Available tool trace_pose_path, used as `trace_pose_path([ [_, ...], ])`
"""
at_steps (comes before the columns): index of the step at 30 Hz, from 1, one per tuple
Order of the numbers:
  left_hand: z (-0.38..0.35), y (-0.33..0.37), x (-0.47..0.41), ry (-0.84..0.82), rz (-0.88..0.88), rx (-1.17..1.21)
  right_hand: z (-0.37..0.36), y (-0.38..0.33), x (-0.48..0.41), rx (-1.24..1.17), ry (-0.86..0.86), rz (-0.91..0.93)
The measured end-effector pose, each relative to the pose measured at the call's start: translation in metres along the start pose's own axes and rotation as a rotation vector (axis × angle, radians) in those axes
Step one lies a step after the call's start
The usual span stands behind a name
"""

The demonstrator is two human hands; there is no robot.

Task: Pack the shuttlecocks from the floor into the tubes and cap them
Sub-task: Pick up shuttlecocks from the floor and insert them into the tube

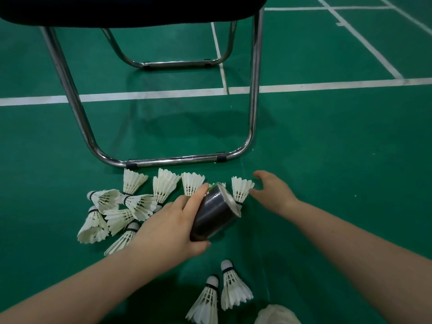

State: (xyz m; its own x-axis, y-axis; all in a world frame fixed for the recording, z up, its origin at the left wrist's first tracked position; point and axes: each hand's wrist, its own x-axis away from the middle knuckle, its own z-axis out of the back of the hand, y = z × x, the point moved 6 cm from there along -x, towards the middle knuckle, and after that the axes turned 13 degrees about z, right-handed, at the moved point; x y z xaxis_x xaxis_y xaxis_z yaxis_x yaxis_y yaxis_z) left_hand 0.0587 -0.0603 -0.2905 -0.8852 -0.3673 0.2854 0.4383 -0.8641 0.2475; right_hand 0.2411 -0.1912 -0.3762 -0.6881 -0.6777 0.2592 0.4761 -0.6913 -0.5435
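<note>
Fingers of left hand wrapped round dark tube, tilted above floor. Right hand spread open, empty, just beside upright shuttlecock

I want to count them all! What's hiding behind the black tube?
A feather tip peeks out behind the black tube held by the left hand. The rest of that shuttlecock is covered, so any others there can't be seen.
</note>
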Motion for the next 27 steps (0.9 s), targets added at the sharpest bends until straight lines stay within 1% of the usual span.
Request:
trace_pose_path([
  [2, -0.001, -0.003, -0.002, -0.002, 0.010, -0.001, -0.005, -0.001, -0.016, 0.050, -0.008, 0.038],
  [5, -0.003, -0.007, -0.007, -0.005, 0.012, 0.003, -0.011, -0.005, -0.033, 0.096, -0.050, 0.009],
  [8, -0.004, -0.009, -0.011, 0.002, 0.007, 0.015, -0.014, -0.016, -0.038, 0.201, -0.080, -0.005],
  [10, -0.004, -0.011, -0.013, 0.003, 0.014, 0.021, -0.011, -0.021, -0.034, 0.209, -0.043, -0.008],
  [12, -0.003, -0.012, -0.015, 0.010, 0.024, 0.023, -0.002, -0.026, -0.028, 0.059, 0.087, 0.015],
  [15, -0.001, -0.016, -0.016, 0.024, 0.035, 0.036, 0.029, -0.038, -0.008, -0.301, 0.408, 0.075],
  [17, -0.001, -0.018, -0.017, 0.026, 0.041, 0.060, 0.051, -0.052, 0.013, -0.541, 0.613, 0.157],
  [18, -0.001, -0.019, -0.017, 0.028, 0.042, 0.068, 0.059, -0.059, 0.023, -0.626, 0.681, 0.216],
  [19, 0.000, -0.019, -0.017, 0.030, 0.045, 0.074, 0.063, -0.067, 0.032, -0.682, 0.705, 0.262],
  [21, 0.000, -0.020, -0.016, 0.034, 0.046, 0.076, 0.057, -0.081, 0.041, -0.740, 0.652, 0.319],
  [23, 0.000, -0.020, -0.015, 0.039, 0.043, 0.074, 0.041, -0.092, 0.043, -0.735, 0.522, 0.336],
  [25, 0.000, -0.021, -0.013, 0.048, 0.048, 0.073, 0.026, -0.102, 0.041, -0.699, 0.343, 0.328],
  [27, 0.001, -0.023, -0.013, 0.058, 0.058, 0.078, 0.012, -0.110, 0.040, -0.711, 0.116, 0.293],
])
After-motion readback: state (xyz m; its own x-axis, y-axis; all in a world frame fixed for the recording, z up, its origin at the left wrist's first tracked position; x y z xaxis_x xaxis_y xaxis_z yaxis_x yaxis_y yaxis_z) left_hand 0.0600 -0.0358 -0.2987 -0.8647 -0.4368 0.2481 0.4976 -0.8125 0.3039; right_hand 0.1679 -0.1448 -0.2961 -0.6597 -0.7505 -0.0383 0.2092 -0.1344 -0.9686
